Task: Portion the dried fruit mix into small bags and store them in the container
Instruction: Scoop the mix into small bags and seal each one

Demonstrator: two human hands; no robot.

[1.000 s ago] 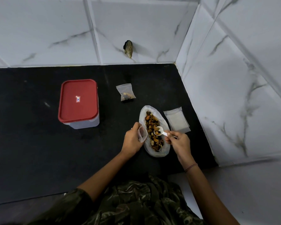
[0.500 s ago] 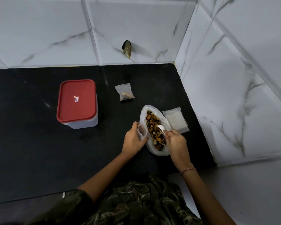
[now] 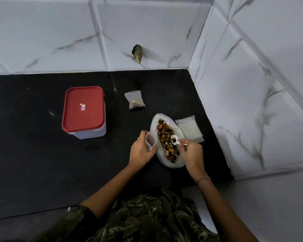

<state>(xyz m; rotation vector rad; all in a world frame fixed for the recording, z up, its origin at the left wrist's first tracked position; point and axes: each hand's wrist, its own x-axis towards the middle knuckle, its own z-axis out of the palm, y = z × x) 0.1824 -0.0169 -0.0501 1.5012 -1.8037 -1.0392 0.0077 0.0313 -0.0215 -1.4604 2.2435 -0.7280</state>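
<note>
A big white bag (image 3: 171, 164) lies open on the black counter, full of dried fruit mix (image 3: 166, 139). My left hand (image 3: 141, 150) grips a small clear bag (image 3: 150, 140) with its mouth held open, just left of the big bag. My right hand (image 3: 191, 153) pinches the handle of a white spoon (image 3: 175, 139), whose bowl holds a little fruit above the mix. A filled small bag (image 3: 134, 100) lies further back. The container (image 3: 84, 111) with a red lid stands shut at the left.
A stack of empty clear bags (image 3: 190, 130) lies right of the big bag, close to the tiled side wall (image 3: 252, 110). The black counter (image 3: 33, 154) stretches left and toward me. A dark lump (image 3: 137, 52) sticks out of the back wall.
The spoon dipped into the fruit mix half a second ago and has now come up with a little fruit in its bowl. My left hand has kept hold of the small open bag.
</note>
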